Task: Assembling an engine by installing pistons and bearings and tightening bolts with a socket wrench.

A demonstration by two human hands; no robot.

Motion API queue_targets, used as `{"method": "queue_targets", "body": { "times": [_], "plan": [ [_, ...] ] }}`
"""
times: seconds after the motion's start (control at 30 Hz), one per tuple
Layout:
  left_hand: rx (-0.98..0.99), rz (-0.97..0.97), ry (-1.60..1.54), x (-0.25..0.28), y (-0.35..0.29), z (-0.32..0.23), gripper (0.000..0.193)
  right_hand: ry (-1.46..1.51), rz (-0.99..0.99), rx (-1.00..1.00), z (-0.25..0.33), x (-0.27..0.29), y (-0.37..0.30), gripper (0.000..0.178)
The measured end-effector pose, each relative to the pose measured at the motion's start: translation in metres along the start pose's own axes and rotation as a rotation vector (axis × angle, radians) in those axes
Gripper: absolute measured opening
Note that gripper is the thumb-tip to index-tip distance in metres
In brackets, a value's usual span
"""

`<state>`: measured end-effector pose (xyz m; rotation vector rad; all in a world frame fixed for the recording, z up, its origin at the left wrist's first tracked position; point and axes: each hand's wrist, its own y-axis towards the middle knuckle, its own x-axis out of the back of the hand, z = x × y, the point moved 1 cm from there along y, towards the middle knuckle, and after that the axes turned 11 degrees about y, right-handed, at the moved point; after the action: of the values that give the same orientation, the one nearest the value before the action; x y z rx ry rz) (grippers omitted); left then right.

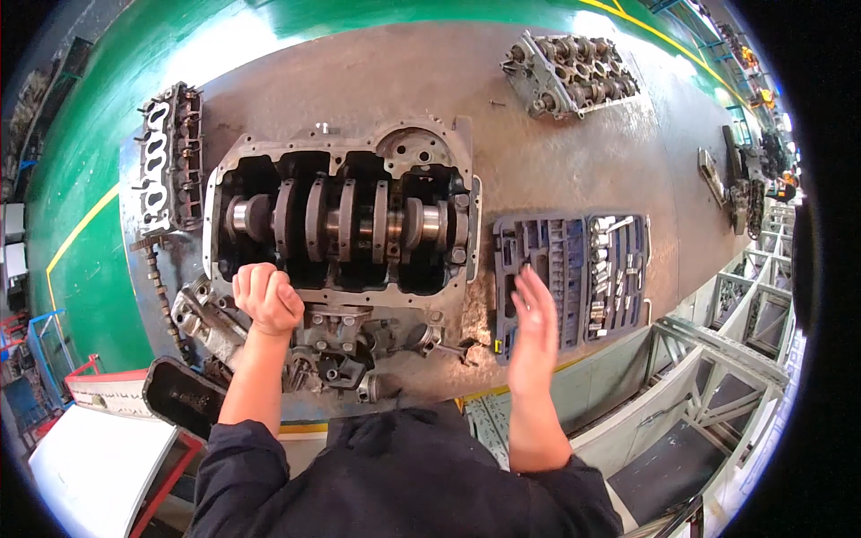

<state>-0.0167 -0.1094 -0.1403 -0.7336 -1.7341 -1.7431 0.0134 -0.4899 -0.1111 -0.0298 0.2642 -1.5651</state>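
An engine block (305,293) lies in the middle of the workbench with its open side up, and a crankshaft (346,221) runs across it. Over the block's near left edge, my left hand (267,299) is closed in a fist; whatever it may hold is hidden. My right hand (535,327) is held up with its fingers stretched out, above the left half of an open socket tool case (574,305). Nothing shows in its fingers. Sockets (601,269) fill the case's right half. Below my left hand lie several greasy engine parts (345,363).
A cylinder head (170,161) lies far left, with a camshaft (160,287) below it. Another cylinder head (574,76) lies far right. A black oil pan (182,394) is at the near left edge. Metal frames (700,394) stand at the right of the workbench (359,72).
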Motion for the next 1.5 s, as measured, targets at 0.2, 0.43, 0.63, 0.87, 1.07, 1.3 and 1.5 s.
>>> {"method": "queue_targets", "body": {
  "times": [0.2, 0.43, 0.63, 0.87, 1.07, 1.3, 1.5],
  "plan": [
    [0.072, -0.003, -0.009, -0.001, -0.02, 0.004, 0.038, -0.668, 0.111, 0.173, -0.03, -0.089, 0.008, 0.089],
    [0.059, 0.018, -0.039, 0.007, -0.011, 0.004, 0.026, -0.513, -0.069, 0.24, -0.04, -0.087, 0.012, 0.063],
    [0.189, 0.199, -0.354, 0.074, -0.045, 0.004, 0.029, -0.203, -0.222, 0.057, -0.057, 0.005, -0.007, 0.034],
    [0.372, 0.407, -0.41, 0.188, -0.169, -0.046, 0.022, -1.248, 0.406, -0.347, -0.137, 0.1, -0.089, 0.073],
    [0.484, 0.927, -0.638, 0.22, -0.213, -0.122, 0.014, -1.373, 0.439, -0.02, -0.19, 0.056, -0.105, 0.106],
    [0.53, 0.96, -0.555, 0.255, -0.211, -0.157, 0.011, -1.294, 0.549, -0.248, -0.208, -0.002, -0.079, 0.121],
    [0.665, 0.903, -0.454, 0.286, -0.222, -0.156, 0.012, -1.356, 0.618, -0.216, -0.216, -0.001, -0.067, 0.096]
  ]
}}
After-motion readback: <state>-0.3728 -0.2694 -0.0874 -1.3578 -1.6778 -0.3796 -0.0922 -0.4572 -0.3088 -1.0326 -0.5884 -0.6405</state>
